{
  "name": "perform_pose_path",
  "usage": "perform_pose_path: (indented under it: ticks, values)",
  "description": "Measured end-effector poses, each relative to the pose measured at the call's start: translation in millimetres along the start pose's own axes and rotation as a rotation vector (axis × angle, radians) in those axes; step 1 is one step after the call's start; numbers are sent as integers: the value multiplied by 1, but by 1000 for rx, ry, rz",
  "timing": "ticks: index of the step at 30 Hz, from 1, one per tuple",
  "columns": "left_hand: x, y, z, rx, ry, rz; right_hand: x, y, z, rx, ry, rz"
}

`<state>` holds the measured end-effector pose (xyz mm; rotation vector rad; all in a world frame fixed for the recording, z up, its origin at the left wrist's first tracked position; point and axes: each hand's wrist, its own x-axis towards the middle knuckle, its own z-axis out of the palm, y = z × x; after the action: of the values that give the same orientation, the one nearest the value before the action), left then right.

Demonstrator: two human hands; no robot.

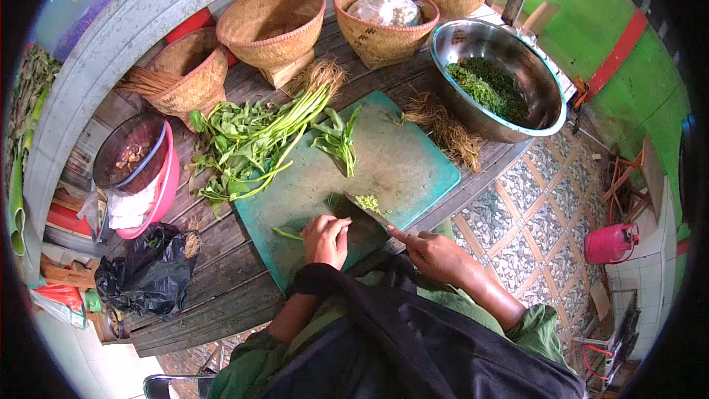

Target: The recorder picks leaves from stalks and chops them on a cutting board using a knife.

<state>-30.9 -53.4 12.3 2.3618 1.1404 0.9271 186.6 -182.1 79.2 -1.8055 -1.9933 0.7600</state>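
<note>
My right hand (435,255) grips the handle of a kitchen knife (365,209), whose blade lies low over the green cutting board (404,160). Finely chopped pale green pieces (368,203) sit against the blade. Left of the knife, my left hand (327,238) curls its fingers over the board, with a thin green stem (286,233) running in under them; what lies beneath the fingers is hidden. Further up the board rests a small leafy sprig (340,141). A bunch of leafy water spinach with roots (260,144) overlaps the board's left edge.
A steel basin (540,105) holds chopped greens (487,88), beside cut-off roots (448,133). Woven bamboo baskets (271,16) line the back of the wooden table (221,293). At left are a pink basin (173,177), a dark bowl (119,144) and a black plastic bag (147,274).
</note>
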Motion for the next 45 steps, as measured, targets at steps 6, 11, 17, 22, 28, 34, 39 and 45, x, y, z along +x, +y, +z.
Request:
perform_pose_path:
  ticks: [6,11,17,22,28,34,39,45]
  values:
    - [15,-1,10,-69,32,-15,2,-7,-3,42,6,-33]
    - [12,-3,14,-25,55,-3,-2,-10,0,25,-36,0]
    - [11,-4,14,-24,42,-6,-6,-17,-4,40,-44,-15]
    - [9,-6,19,-17,89,-3,-7,-17,-6,41,-47,-36]
    - [9,-7,20,-44,75,0,2,-13,4,-3,-43,-12]
    - [9,-6,20,-36,95,-14,3,-12,2,-9,-21,-64]
    - [7,-8,22,-19,94,-23,2,-16,0,20,-103,15]
    - [9,-8,22,-37,97,-14,4,-15,0,27,-9,-47]
